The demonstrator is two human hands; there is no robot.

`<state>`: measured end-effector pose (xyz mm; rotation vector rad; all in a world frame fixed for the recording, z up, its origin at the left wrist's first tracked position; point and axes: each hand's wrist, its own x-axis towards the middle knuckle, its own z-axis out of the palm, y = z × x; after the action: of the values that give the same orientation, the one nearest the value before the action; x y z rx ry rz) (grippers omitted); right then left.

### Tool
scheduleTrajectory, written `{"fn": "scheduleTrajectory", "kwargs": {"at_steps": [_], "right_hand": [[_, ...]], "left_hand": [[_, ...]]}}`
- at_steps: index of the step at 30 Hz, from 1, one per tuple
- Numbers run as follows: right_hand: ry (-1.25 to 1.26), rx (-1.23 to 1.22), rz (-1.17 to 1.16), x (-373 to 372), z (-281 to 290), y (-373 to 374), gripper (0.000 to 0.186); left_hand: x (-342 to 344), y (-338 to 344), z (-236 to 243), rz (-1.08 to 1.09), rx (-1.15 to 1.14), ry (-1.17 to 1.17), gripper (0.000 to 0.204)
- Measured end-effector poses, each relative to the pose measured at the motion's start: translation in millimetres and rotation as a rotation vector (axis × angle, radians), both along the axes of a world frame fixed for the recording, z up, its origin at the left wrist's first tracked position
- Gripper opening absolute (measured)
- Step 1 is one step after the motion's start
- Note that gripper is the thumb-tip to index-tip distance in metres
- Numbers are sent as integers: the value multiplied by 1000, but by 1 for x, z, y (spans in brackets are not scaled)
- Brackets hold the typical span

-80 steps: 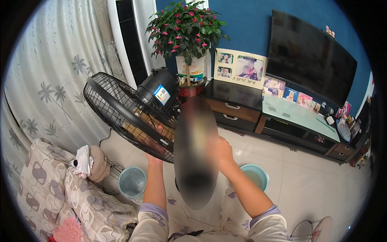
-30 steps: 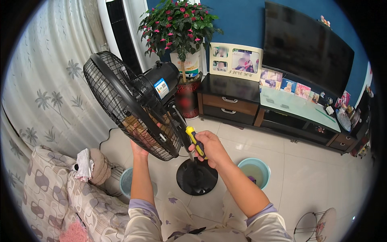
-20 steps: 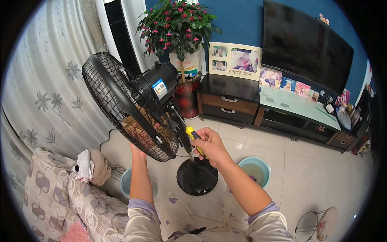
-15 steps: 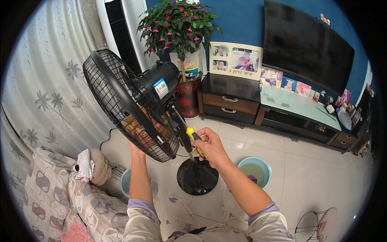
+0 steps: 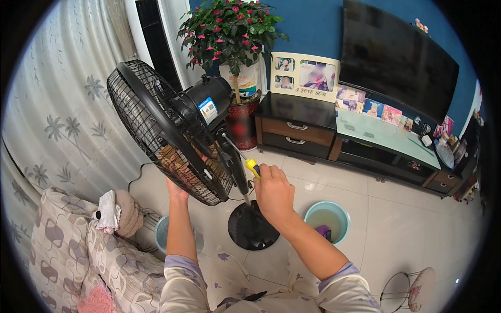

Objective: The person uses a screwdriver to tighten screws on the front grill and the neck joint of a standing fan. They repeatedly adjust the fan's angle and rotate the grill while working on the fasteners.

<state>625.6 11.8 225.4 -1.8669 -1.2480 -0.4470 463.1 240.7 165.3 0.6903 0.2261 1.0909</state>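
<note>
A black standing fan (image 5: 156,115) is in front of me, its head facing left and its round base (image 5: 254,227) on the floor. My left hand (image 5: 177,189) supports the wire grille from its front side at the lower edge; its fingers show partly through the wires. In my right hand (image 5: 276,192) is a screwdriver (image 5: 252,167) with a yellow and dark handle, the fingers closed round it. Its thin shaft slants up and left to the fan's neck, below the motor housing (image 5: 209,101). Whether the tip sits in a screw is too small to tell.
Right of the fan base stands a light blue basin (image 5: 344,214) of cloudy water with a purple cloth. Another bucket (image 5: 163,235) is left, by a patterned sofa (image 5: 57,245). A flowering potted plant (image 5: 242,117) and a television cabinet (image 5: 297,122) stand behind. A stool (image 5: 421,289) is at lower right.
My right hand has shifted its grip and turned, knuckles now upward, and the screwdriver slants more toward the fan's neck. My left hand stays at the grille. The fan head has barely moved.
</note>
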Motion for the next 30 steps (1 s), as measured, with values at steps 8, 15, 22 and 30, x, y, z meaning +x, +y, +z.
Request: {"fn": "scheduleTrajectory", "kwargs": {"at_steps": [8, 15, 22, 30], "right_hand": [[1501, 29, 571, 12, 15, 9, 20], [332, 55, 233, 12, 0, 4, 24], [198, 62, 164, 1, -2, 9, 18], [1732, 19, 746, 18, 9, 11, 24]], "left_hand": [[0, 0, 4, -25, 39, 9, 49], [4, -6, 9, -11, 42, -17, 50], [6, -9, 12, 3, -19, -15, 51], [-1, 4, 0, -73, 70, -25, 56]]}}
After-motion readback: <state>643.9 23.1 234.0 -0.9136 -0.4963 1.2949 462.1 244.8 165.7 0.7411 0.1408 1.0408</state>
